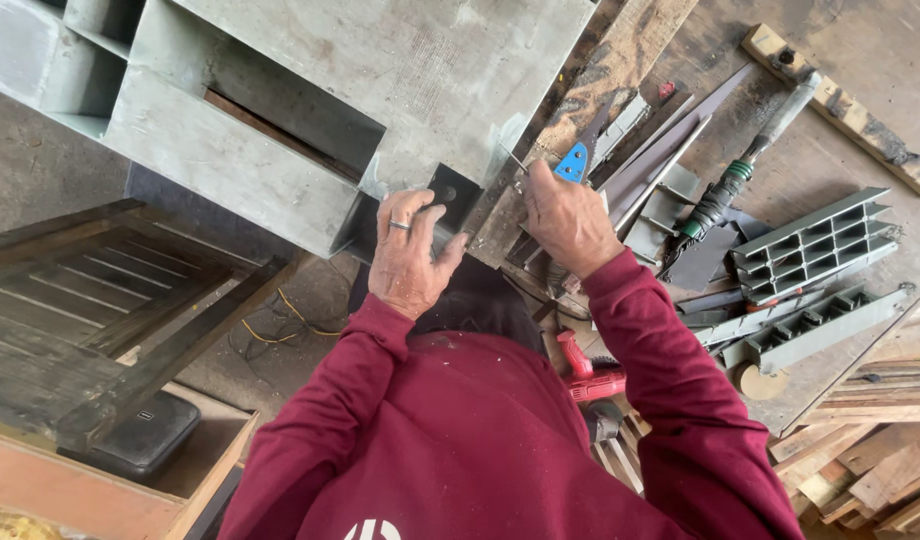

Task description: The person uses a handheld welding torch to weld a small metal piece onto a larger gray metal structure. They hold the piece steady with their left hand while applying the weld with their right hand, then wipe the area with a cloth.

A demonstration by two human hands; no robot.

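A large grey metal frame of box sections (pixel 280 130) lies across the workbench, its open end facing me. My left hand (pixel 408 258), a ring on one finger, presses against the dark square end piece (pixel 453 192) at that open end. My right hand (pixel 568 218) is closed around a thin metal tool whose tip (pixel 515 160) points at the frame's corner. A blue-handled tool (pixel 576 163) lies just beyond that hand. Both arms wear dark red sleeves.
Grey aluminium profile offcuts (pixel 810 250) and a green-collared hand tool (pixel 740 170) lie on the bench at the right. A red power drill (pixel 590 378) sits near my right elbow. Wooden slats (pixel 870 450) pile at bottom right; a dark wooden chair (pixel 90 300) stands left.
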